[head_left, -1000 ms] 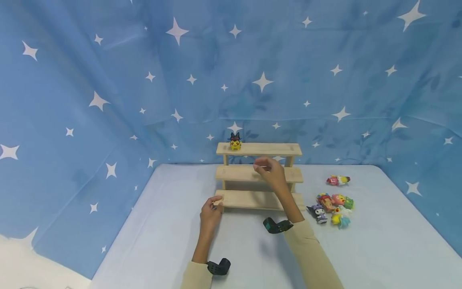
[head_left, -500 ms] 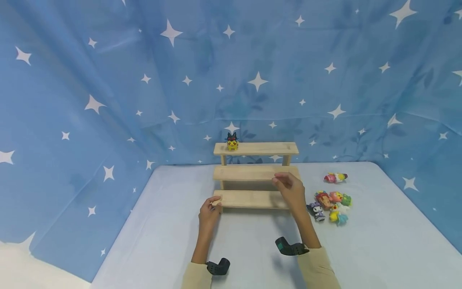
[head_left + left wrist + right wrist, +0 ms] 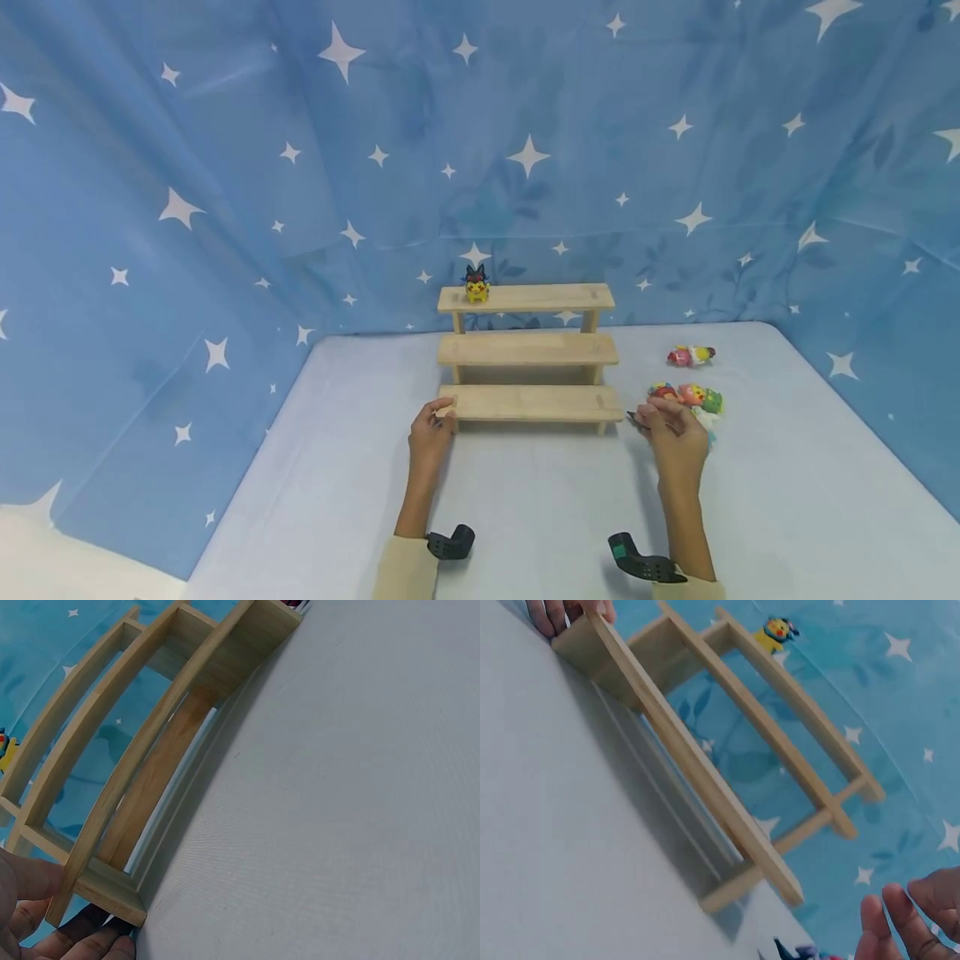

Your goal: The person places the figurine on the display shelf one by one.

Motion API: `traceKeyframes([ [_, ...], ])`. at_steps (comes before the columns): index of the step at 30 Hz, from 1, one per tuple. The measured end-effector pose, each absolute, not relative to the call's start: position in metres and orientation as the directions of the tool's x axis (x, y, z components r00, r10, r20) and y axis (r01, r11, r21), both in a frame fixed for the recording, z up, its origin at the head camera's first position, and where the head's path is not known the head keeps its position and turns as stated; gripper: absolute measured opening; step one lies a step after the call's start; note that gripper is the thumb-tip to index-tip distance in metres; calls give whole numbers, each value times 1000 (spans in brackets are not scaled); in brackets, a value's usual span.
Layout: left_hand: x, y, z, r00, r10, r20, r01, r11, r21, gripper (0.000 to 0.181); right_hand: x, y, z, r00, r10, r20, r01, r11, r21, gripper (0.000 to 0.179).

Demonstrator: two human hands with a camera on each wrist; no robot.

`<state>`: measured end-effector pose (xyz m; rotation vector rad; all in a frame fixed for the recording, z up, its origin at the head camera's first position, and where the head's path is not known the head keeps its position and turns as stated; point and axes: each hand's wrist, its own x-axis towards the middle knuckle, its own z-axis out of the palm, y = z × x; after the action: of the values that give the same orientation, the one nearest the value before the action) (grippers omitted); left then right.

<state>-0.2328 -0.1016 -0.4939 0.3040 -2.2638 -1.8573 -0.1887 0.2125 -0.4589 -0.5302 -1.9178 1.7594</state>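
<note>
My left hand [image 3: 431, 442] grips the left end of the three-tier wooden display stand [image 3: 531, 402]. In the left wrist view its thumb lies on the lowest board and the fingers curl beneath. A yellow figurine with a dark hood [image 3: 476, 289] stands at the left of the top tier. My right hand [image 3: 681, 442] hovers over the pile of figurines to the right of the stand, fingers half bent and apart from the thumb, nothing between them. It partly hides a dark-eared purple figurine [image 3: 804, 951]. Pink [image 3: 692, 393], green [image 3: 712, 401] and red-haired [image 3: 663, 392] figurines show just beyond the fingers.
Another pink and yellow figurine [image 3: 692, 356] lies farther back, behind the pile. A white cloth [image 3: 532, 508] covers the table. Blue star-printed fabric [image 3: 480, 108] hangs behind and along both sides.
My right hand has moved from in front of the middle tier, right and toward me, to the figurine pile. The left hand has kept its grip on the stand. The head view has shifted slightly.
</note>
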Motion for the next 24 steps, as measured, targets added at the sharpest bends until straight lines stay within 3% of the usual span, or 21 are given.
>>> traceKeyframes([
  [11, -237, -103, -492, -957, -289, 25, -32, 191, 981, 23, -178, 252, -469, -607, 795, 19, 2, 25, -1000, 6],
  [14, -236, -102, -492, -956, -292, 18, -36, 179, 983, 24, -175, 260, -474, -567, 823, -18, 31, -1, -1000, 8],
  [20, -235, -101, -493, -954, -299, 5, -49, 172, 984, 24, -173, 272, -477, -547, 820, -168, 154, -98, -983, 11],
  [24, -234, -100, -494, -954, -299, 1, -53, 172, 984, 24, -178, 273, -479, -554, 798, -236, 263, -101, -960, 30],
])
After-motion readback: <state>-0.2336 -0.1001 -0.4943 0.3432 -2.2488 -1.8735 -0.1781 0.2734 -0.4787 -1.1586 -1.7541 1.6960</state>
